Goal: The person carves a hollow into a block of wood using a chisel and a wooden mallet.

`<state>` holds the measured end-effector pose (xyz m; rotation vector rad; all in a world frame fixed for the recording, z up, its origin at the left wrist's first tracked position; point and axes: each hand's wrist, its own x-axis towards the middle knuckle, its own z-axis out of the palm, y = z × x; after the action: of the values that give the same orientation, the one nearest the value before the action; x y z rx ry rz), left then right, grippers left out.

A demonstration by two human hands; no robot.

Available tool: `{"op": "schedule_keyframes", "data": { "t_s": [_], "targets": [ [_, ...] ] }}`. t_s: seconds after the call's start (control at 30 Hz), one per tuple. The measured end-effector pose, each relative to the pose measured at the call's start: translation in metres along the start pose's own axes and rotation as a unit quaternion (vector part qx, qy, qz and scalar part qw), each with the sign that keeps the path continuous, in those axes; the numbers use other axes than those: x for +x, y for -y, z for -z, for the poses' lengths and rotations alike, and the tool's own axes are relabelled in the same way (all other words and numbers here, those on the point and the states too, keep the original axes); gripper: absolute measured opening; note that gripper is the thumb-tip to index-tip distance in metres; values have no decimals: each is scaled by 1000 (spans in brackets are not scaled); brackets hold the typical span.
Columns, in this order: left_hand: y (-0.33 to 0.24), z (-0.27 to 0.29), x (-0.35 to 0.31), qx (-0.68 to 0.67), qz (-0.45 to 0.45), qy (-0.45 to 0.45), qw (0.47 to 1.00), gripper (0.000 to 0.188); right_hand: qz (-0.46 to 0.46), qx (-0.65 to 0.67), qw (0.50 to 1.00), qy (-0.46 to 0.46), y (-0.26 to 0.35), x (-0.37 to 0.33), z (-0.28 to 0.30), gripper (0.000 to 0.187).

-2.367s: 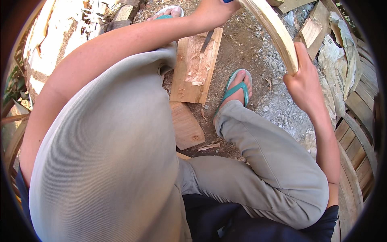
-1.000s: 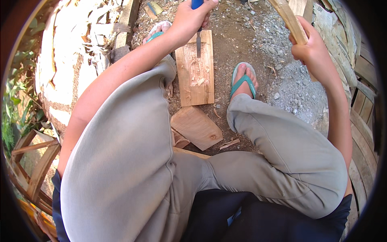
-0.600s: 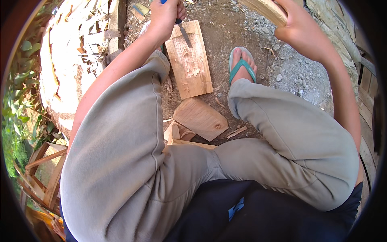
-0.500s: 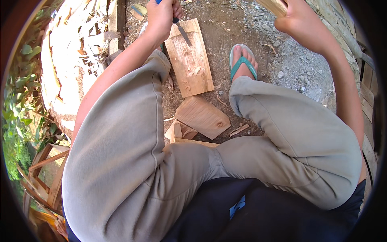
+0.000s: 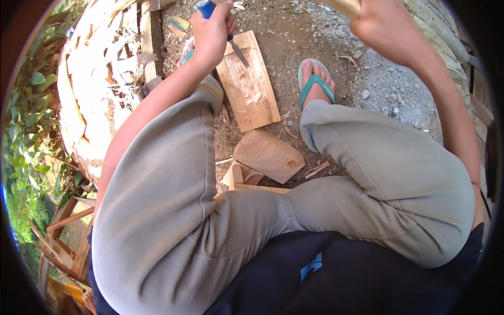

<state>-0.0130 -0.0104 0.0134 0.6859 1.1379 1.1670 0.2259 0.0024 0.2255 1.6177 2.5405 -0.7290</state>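
Note:
My left hand (image 5: 209, 39) is closed round the blue handle of a chisel (image 5: 240, 54). The dark blade slants down onto a rectangular wooden board (image 5: 253, 107), whose face is roughly carved into a shallow hollow. Loose chips lie on the carved part. At the upper right, my right hand (image 5: 379, 26) grips a pale wooden piece (image 5: 344, 5), possibly a mallet or a stick. The top edge of the picture cuts it off, so its far end is hidden.
Below the board lie an angular wood block (image 5: 270, 156) and smaller offcuts (image 5: 247, 176), between my legs. My sandalled foot (image 5: 316, 84) rests right of the board. Gravel (image 5: 394, 92) covers the ground farther right. Wood scraps (image 5: 131, 63) and leafy plants (image 5: 31, 115) are at left.
My right hand and the wooden piece have shifted a little left and upward. The chisel stays on the carved face, with more of its blue handle showing. The whole view has shifted slightly.

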Motion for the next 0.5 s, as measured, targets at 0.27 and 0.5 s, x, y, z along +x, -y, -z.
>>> {"op": "schedule_keyframes", "data": {
  "t_s": [0.27, 0.5],
  "targets": [
    [-11, 12, -4, 26, 19, -29, 999, 36, 19, 56, 993, 99, -16, 28, -46, 32],
    [4, 0, 5, 42, 21, -17, 999, 37, -5, 120, 990, 72, -12, 34, -42, 33]
  ]
}}
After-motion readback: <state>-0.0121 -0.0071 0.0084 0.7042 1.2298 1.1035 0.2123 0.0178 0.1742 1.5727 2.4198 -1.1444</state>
